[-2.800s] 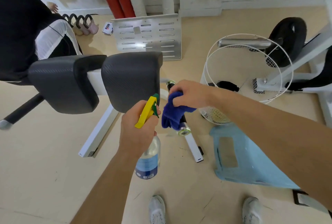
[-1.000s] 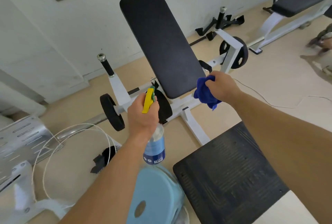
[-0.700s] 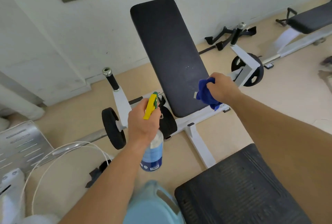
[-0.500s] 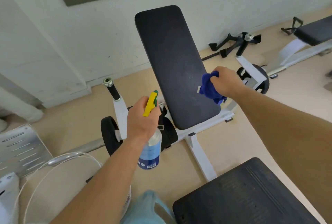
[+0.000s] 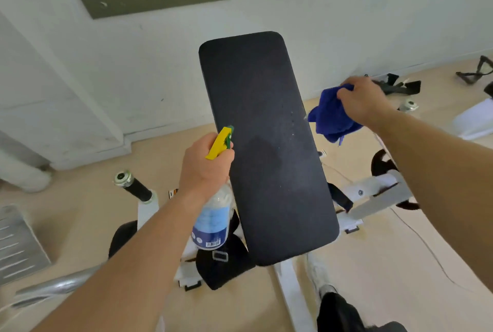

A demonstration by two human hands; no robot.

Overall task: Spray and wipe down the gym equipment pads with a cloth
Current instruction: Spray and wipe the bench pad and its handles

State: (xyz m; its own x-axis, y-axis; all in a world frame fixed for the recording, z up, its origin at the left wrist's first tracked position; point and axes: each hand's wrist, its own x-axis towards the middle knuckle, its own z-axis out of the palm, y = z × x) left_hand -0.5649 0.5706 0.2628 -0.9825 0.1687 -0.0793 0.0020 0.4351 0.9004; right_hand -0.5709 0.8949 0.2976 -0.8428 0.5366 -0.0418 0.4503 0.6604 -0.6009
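Observation:
A long black inclined bench pad [image 5: 264, 145] fills the middle of the view, with small droplets on its right half. My left hand [image 5: 204, 169] grips a clear spray bottle [image 5: 212, 222] with a blue label and a yellow and green trigger head, at the pad's left edge, nozzle towards the pad. My right hand [image 5: 360, 99] holds a bunched blue cloth [image 5: 329, 118] just off the pad's right edge, not touching the pad.
The pad sits on a white metal frame [image 5: 373, 193] with a black-gripped bar [image 5: 134, 187] at left and weight plates low down. A white wall stands behind. Black straps [image 5: 400, 86] lie on the beige floor at right, a metal plate [image 5: 18, 246] at far left.
I have turned from the grey pads to this bench and come closer; the pad now looms larger. My right hand with the cloth has moved off the pad's edge to the right and upward.

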